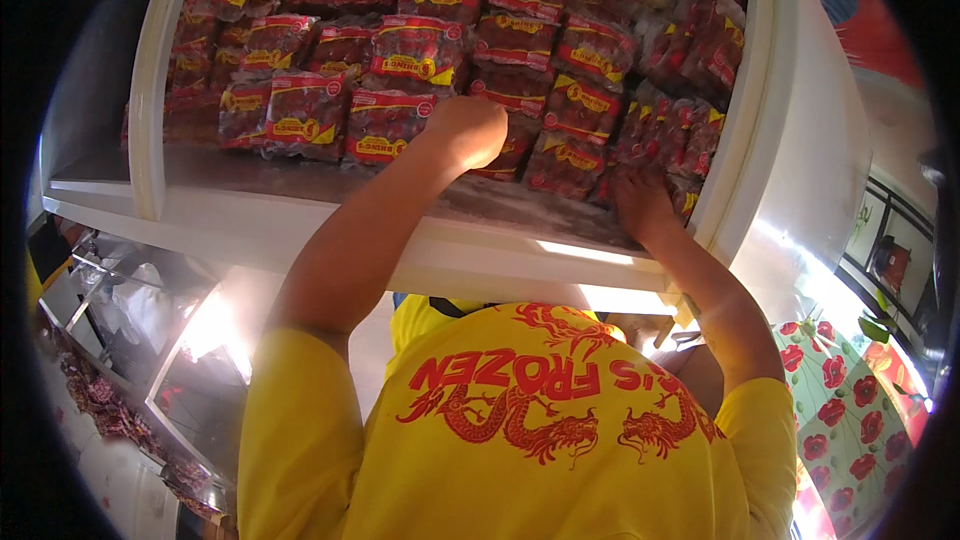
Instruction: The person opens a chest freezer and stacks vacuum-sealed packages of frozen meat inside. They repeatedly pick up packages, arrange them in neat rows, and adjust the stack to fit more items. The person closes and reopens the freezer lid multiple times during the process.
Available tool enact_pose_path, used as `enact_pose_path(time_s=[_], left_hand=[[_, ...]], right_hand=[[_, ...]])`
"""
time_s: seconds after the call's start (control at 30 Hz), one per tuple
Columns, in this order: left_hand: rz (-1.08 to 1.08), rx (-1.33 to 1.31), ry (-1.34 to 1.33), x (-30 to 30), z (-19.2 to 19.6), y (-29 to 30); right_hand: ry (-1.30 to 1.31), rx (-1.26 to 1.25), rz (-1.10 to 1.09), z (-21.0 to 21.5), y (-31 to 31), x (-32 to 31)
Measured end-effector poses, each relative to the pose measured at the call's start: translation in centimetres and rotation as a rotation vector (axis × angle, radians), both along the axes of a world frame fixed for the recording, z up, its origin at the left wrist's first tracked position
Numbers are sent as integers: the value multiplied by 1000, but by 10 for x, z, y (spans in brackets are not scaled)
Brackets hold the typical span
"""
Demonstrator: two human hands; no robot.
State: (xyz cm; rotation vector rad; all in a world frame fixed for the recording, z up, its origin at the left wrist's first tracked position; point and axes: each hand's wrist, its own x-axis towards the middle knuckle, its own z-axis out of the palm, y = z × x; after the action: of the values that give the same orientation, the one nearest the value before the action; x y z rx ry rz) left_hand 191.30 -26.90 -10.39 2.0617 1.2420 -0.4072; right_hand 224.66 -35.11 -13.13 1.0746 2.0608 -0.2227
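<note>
Rows of flat clear plastic packs [410, 48] with reddish-brown food inside and red-and-yellow labels fill a white chest freezer [240, 230]. My left hand [468, 132] is curled like a fist over the front-middle packs. Its fingertips are turned away, so what they grip is hidden. Just left of it lies a front-row pack [385, 125]; another pack [565, 165] lies between my two hands. At the front right corner, my right hand [640, 200] rests in shadow against the packs, its fingers reaching over them. Several packs [665, 130] stand on edge just beyond it.
The freezer's front rim [480, 248] runs beneath both forearms. A raised white edge [150, 100] crosses at the left, and the freezer's right wall [745, 130] is beside my right arm. A flowered cloth [850, 400] hangs at lower right; a glass-sided case [190, 360] stands at lower left.
</note>
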Motion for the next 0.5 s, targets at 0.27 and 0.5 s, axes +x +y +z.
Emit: enact_pose_path(time_s=[0.27, 0.5], left_hand=[[40, -67, 92, -19, -11, -5], [30, -44, 174, -62, 27, -3]], right_hand=[[55, -189, -148, 17, 22, -30], [203, -278, -480, 9, 46, -51]])
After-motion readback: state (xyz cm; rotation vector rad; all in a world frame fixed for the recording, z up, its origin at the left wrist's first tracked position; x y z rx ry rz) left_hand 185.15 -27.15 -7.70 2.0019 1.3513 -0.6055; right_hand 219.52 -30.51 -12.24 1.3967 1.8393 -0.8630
